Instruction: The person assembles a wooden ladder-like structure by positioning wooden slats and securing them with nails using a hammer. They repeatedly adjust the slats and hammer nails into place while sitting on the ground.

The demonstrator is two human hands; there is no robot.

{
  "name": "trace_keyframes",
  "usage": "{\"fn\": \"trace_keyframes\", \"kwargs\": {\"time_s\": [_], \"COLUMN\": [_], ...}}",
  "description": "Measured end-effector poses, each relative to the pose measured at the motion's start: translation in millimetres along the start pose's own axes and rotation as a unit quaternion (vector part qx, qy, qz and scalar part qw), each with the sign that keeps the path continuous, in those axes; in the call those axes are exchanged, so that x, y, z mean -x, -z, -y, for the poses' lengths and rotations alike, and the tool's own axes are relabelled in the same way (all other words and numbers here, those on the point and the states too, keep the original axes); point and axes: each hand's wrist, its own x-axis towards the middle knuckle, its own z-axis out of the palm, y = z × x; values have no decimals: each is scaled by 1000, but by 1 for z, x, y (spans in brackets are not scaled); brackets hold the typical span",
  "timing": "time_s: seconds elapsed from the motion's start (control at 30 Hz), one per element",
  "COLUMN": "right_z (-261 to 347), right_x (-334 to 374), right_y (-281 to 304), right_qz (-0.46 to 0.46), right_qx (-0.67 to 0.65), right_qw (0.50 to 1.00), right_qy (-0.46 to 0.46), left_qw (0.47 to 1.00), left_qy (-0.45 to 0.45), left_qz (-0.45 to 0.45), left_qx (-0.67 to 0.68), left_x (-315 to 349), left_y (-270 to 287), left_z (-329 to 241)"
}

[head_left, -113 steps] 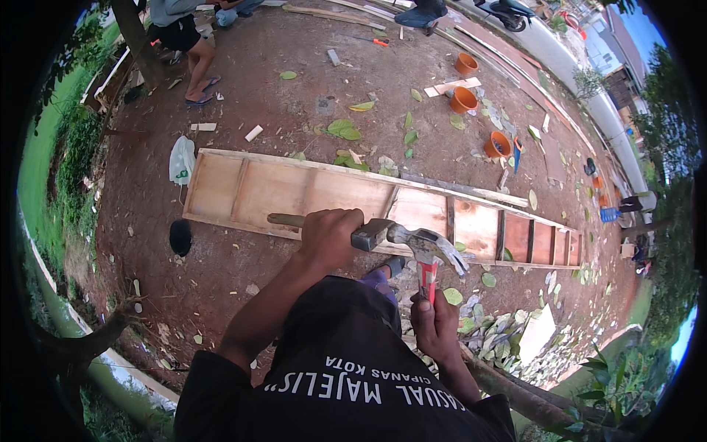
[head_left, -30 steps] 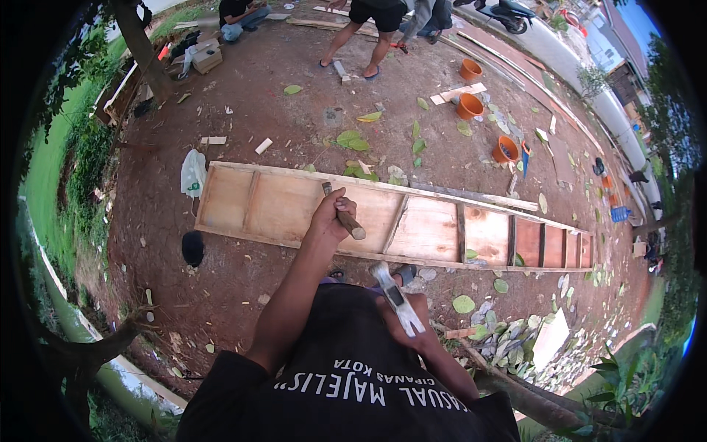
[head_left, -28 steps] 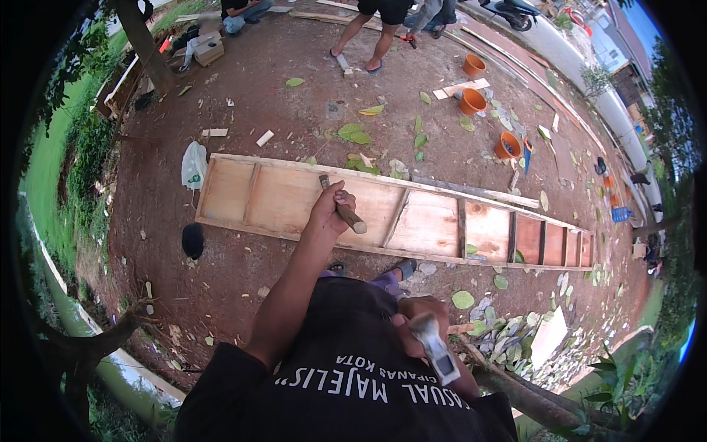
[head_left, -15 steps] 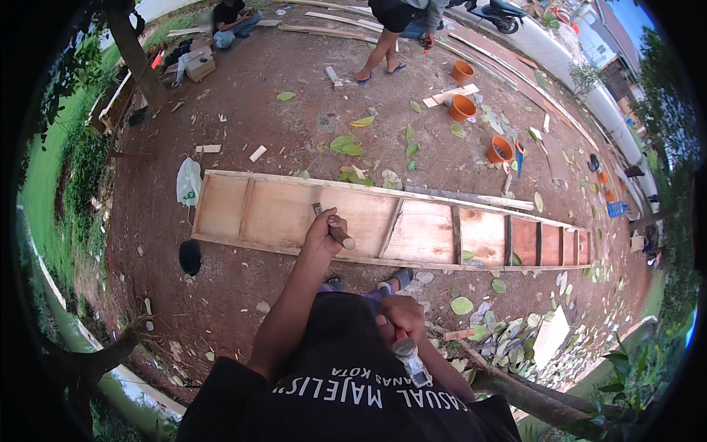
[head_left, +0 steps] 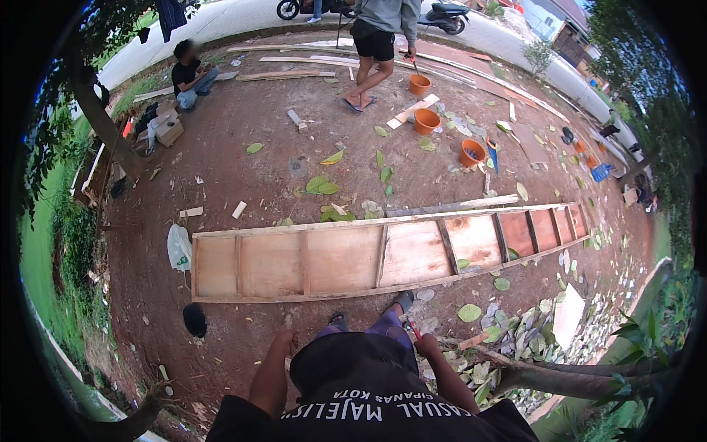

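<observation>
A long, shallow wooden frame (head_left: 342,254) with a panel backing and several crosspieces lies on the dirt in front of my feet. My left hand (head_left: 283,340) hangs low by my left leg, just off the frame's near edge. Its fingers are too unclear to show what they hold. Down beside my right leg, my right hand (head_left: 426,345) is closed round a hammer (head_left: 412,325) with a red grip, its metal end pointing forward. Neither hand touches the frame.
Orange buckets (head_left: 427,121) and a blue-handled saw (head_left: 492,156) stand or lie beyond the frame. A person in shorts (head_left: 374,44) stands at the back; another person (head_left: 193,77) sits at far left. Nearby are a white bag (head_left: 179,247), a black round object (head_left: 194,320) and a tree branch (head_left: 567,379).
My left hand, earlier raised over the frame with a wooden-handled chisel, has dropped to my side. The hammer has swung from my chest down beside my right leg. The view has tilted.
</observation>
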Motion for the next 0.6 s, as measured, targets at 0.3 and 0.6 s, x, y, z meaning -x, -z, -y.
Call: {"fn": "trace_keyframes", "kwargs": {"time_s": [0.3,0.6], "right_z": [-175,-72], "right_x": [121,54], "right_y": [-63,-31], "right_qz": [295,215], "right_qx": [-120,-52], "right_qw": [882,959], "right_qy": [-348,-180], "left_qw": [892,639], "left_qy": [113,-271], "left_qz": [88,-25], "left_qx": [-428,-720], "left_x": [94,62], "left_y": [90,29], "left_z": [146,72]}}
